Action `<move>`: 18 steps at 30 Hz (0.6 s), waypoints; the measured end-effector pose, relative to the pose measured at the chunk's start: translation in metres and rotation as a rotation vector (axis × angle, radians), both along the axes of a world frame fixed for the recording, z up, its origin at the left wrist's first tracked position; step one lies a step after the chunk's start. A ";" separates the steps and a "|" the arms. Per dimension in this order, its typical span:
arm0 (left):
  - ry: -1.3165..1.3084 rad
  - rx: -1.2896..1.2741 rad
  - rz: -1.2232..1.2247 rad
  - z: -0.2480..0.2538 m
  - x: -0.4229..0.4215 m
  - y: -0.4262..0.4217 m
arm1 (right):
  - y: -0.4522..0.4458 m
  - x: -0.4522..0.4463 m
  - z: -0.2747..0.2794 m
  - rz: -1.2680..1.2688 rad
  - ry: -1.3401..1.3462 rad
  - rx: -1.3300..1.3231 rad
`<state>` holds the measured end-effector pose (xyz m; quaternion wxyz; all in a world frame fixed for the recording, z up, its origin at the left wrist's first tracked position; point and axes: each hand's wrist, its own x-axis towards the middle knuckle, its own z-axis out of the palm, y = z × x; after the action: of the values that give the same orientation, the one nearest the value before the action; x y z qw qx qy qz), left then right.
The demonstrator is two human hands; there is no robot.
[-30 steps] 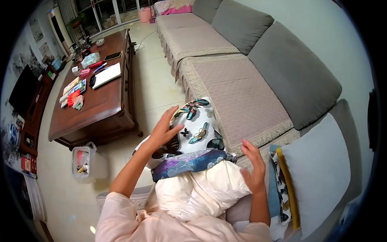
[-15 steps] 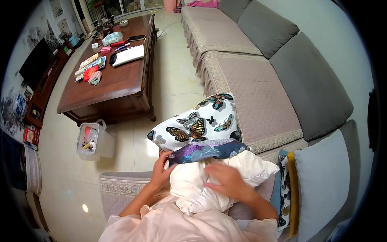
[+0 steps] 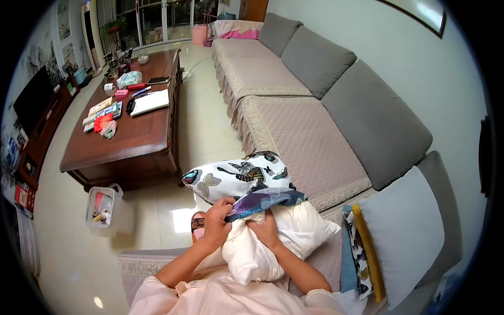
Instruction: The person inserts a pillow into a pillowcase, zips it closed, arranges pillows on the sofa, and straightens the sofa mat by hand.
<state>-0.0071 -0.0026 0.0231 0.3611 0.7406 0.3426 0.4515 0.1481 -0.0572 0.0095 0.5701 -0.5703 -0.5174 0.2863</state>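
A butterfly-print cushion cover [image 3: 236, 176] lies over my lap, its blue and purple inner side [image 3: 262, 203] turned back at the opening. The far part of the white cushion insert [image 3: 304, 227] is inside the cover, while its near part bulges out towards me. At the left of the opening, my left hand [image 3: 216, 223] is closed on the folded edge of the cover. My right hand [image 3: 264, 229] presses into the insert just below that edge and grips its white cloth. Its fingertips are partly hidden in the folds.
Stacked cushions, one light grey [image 3: 404, 231] and one mustard [image 3: 370, 252], lean on the sofa to my right. The long sofa [image 3: 299, 142] runs ahead. A wooden coffee table [image 3: 121, 149] and a clear plastic bin [image 3: 123, 218] stand to the left.
My right hand has come down from above the insert and now grips it at the opening. My left hand has closed on the cover's edge. The camera view has tilted up and shifted right.
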 end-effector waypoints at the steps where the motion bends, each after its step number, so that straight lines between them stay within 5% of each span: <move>1: 0.040 -0.115 -0.066 0.007 -0.003 0.005 | 0.004 0.007 -0.001 0.021 0.081 -0.008; 3: 0.119 -0.343 -0.248 0.006 -0.014 0.027 | 0.009 0.022 -0.014 0.061 0.246 -0.030; 5: -0.195 -0.602 -0.498 0.008 -0.020 0.056 | 0.017 0.024 -0.020 0.010 0.297 -0.010; 7: -0.227 -0.946 -0.491 -0.003 -0.030 0.077 | 0.024 0.025 -0.019 -0.007 0.291 -0.018; 9: 0.197 -0.762 -0.552 -0.014 -0.035 0.088 | 0.031 0.026 -0.021 -0.010 0.232 0.003; 12: 0.209 -0.333 -0.591 -0.006 -0.027 0.078 | 0.035 0.020 -0.022 -0.004 0.195 0.039; 18: 0.007 0.060 0.189 -0.008 0.030 0.010 | 0.041 0.031 -0.041 -0.143 -0.073 -0.005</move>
<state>0.0229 0.0070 0.0152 0.2933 0.7169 0.3987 0.4910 0.1788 -0.0159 -0.0313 0.5684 -0.6172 -0.4952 0.2252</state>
